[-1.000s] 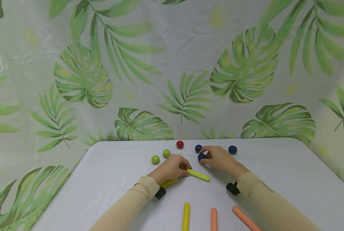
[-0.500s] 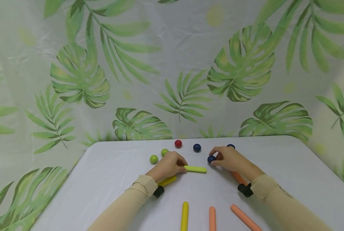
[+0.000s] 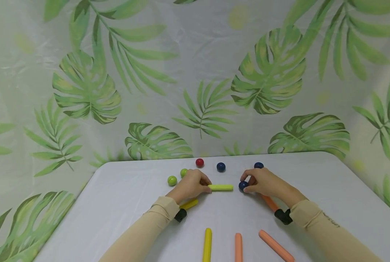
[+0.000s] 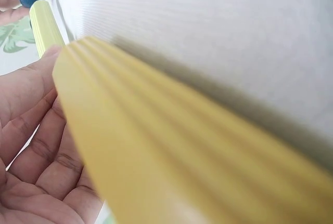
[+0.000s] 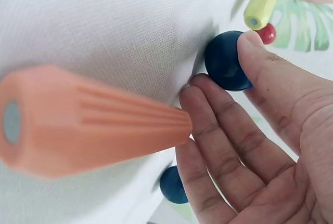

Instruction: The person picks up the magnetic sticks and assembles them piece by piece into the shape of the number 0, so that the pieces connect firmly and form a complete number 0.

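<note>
With the left hand (image 3: 190, 183), pinching a lime-yellow, ridged, plastic-looking rod (image 3: 221, 187); with the right hand (image 3: 263, 181), pinching a glossy dark-blue ball (image 3: 243, 186) just off the rod's right end, at the far half of the counter (image 3: 122, 196). Apparently aligning both, likely needing gentle closing of the gap.

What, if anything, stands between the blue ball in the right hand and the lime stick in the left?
Nothing visible: in the head view, only white table lies between the blue ball and the free end of the lime stick. The red ball sits farther back, off that line.
</note>
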Available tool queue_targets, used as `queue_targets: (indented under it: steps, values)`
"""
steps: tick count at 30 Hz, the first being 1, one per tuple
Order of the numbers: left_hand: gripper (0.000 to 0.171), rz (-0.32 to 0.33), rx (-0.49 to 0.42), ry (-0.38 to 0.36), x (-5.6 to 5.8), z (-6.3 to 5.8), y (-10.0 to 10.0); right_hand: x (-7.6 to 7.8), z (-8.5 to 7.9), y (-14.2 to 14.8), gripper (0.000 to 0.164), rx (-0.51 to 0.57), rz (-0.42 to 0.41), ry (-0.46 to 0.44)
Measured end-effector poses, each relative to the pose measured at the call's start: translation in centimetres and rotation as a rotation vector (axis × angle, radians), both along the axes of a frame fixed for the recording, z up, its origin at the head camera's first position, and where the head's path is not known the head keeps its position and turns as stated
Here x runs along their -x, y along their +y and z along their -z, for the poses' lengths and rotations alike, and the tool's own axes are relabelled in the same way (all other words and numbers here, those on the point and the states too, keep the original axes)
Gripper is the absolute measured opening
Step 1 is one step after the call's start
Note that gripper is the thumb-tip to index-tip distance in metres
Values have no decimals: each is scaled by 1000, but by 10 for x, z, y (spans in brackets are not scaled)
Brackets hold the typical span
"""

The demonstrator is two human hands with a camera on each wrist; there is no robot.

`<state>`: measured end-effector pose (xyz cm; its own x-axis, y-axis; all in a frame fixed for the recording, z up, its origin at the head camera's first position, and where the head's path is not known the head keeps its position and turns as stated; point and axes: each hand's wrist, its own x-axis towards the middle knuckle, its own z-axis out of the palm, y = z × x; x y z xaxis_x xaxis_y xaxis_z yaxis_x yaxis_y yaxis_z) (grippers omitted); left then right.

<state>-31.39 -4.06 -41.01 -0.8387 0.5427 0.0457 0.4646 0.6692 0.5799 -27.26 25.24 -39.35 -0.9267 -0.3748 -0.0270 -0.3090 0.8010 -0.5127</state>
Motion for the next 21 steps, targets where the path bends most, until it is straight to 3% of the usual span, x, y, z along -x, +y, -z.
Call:
queue_targets:
  steps: [21]
  values:
    - [15,33,-2,34,2,-4,14,2,0,0,27,-57,3,33]
